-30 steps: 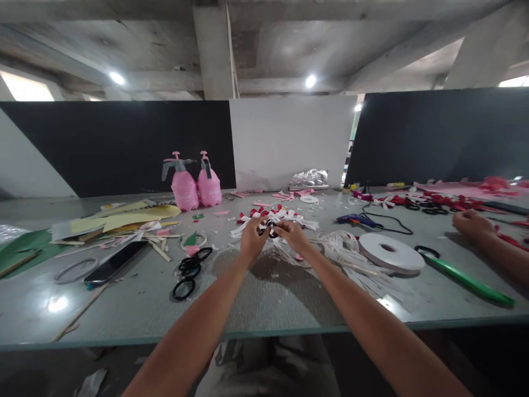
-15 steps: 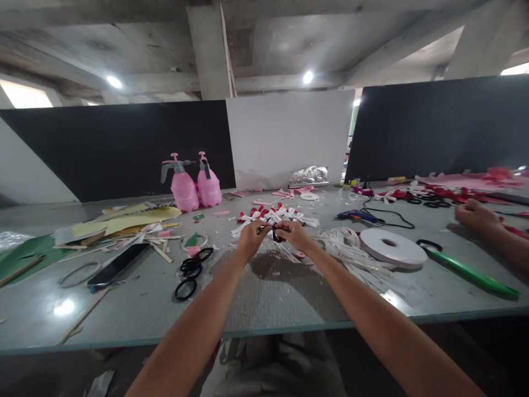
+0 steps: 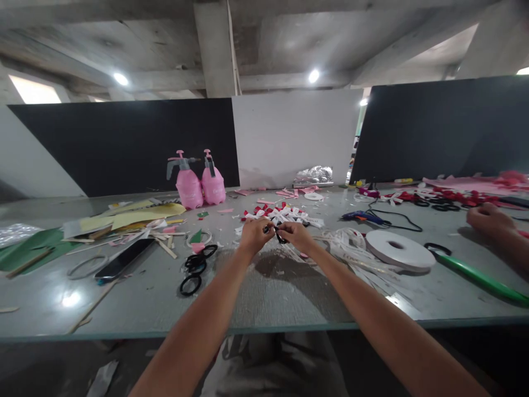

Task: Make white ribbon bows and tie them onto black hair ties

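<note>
Left hand (image 3: 253, 236), right hand (image 3: 299, 236) — pinching black band (image 3: 281, 239); bows (image 3: 292, 214) beyond

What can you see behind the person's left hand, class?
Red and white bows show on the table beyond the left hand. Whatever lies directly behind the hand is covered and cannot be seen.

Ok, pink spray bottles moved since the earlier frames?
No: the pink spray bottles keep the same gap to the white panel; only the camera shifted.
</note>
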The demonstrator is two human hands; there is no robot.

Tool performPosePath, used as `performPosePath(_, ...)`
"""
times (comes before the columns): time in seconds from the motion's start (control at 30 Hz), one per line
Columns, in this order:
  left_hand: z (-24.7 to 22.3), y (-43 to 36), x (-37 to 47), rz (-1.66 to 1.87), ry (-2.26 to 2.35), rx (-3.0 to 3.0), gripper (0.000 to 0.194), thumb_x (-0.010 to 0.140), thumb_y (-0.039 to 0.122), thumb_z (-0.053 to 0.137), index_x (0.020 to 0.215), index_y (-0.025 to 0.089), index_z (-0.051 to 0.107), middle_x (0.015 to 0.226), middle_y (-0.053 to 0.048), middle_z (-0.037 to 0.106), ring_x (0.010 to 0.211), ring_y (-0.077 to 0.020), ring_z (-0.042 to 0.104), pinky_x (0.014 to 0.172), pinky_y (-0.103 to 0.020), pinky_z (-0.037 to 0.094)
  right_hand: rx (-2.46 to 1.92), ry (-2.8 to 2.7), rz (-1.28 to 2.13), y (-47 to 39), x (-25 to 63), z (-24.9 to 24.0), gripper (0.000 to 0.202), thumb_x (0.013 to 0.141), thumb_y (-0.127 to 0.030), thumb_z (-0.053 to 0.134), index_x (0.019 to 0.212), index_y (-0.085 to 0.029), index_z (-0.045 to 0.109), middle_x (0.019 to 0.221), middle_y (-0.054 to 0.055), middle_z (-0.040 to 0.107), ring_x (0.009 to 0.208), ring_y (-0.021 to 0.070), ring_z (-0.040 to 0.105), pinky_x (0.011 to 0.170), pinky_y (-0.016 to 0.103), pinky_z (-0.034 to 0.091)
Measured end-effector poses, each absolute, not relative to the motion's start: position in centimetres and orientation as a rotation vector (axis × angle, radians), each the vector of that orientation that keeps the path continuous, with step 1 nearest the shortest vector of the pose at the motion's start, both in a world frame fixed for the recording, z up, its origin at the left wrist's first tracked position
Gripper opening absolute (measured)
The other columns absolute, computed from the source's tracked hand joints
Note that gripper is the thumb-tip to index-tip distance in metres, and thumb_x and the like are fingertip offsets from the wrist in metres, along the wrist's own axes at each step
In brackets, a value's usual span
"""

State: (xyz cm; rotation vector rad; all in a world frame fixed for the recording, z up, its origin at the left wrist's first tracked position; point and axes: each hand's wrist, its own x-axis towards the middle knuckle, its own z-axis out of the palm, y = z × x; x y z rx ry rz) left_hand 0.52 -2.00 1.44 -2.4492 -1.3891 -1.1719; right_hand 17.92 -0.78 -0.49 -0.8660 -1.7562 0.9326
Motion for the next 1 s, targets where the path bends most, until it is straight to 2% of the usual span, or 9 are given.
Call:
performPosePath(0.23,1.8,-1.8,-0.1,-1.300,-1.593,-2.296,0.012,0.076,0.022,0.058,0.080,0.021,0.069,0.082,0.000,0.071,0.067,-0.0125,0.057,0.078,-0.029,0.035,-0.859,-1.876,0.812,-1.3,17.6,0.0,0.017,0.074,-0.034,0.061,0.074,-0.017,0.065,0.058,-0.002,0.058,0.051,0.0100,0.047,0.052,0.023,0.033)
performPosePath(0.43,1.2,-0.9,-0.8,-1.439,-1.682,-2.285,0.016,0.074,0.026,0.059,0.080,0.019,0.071,0.077,0.000,0.070,0.063,-0.0119,0.056,0.066,-0.024,0.037,-0.842,-1.943,0.839,-1.4,17.6,0.1,0.016,0.077,-0.033,0.059,0.075,-0.018,0.064,0.059,-0.002,0.057,0.050,0.0098,0.045,0.050,0.023,0.033)
performPosePath(0.6,0.4,0.0,-1.5,-1.511,-1.752,-2.258,0.020,0.074,0.029,0.059,0.083,0.019,0.073,0.075,0.000,0.069,0.064,-0.0120,0.057,0.063,-0.023,0.038,-0.786,-1.934,0.962,-1.4,17.5,0.1,0.017,0.079,-0.033,0.057,0.080,-0.017,0.062,0.065,-0.001,0.057,0.051,0.0089,0.045,0.049,0.021,0.036)
performPosePath(0.8,0.8,-0.2,-1.0,-1.552,-1.722,-2.304,0.018,0.075,0.028,0.059,0.081,0.017,0.072,0.073,-0.001,0.069,0.062,-0.0127,0.057,0.062,-0.024,0.039,-0.738,-1.853,1.104,-1.1,17.5,0.0,0.022,0.077,-0.038,0.058,0.080,-0.017,0.060,0.067,-0.001,0.056,0.052,0.0086,0.046,0.049,0.021,0.041)
performPosePath(0.9,0.9,-0.5,-0.1,-1.596,-1.578,-2.521,0.018,0.076,0.027,0.057,0.081,0.015,0.069,0.075,-0.001,0.068,0.062,-0.0110,0.055,0.062,-0.022,0.041,-0.780,-1.800,1.129,-0.7,17.6,-0.4,0.027,0.075,-0.043,0.060,0.073,-0.017,0.057,0.060,-0.003,0.052,0.046,0.0077,0.044,0.045,0.021,0.038)
performPosePath(1.0,0.7,-0.7,0.4,-1.610,-1.521,-2.665,0.023,0.080,0.034,0.056,0.083,0.015,0.067,0.074,-0.001,0.066,0.061,-0.0098,0.053,0.061,-0.021,0.041,-0.843,-1.763,1.086,-0.3,17.8,-1.0,0.032,0.076,-0.049,0.058,0.070,-0.017,0.055,0.054,-0.006,0.045,0.041,0.0068,0.040,0.041,0.021,0.034)
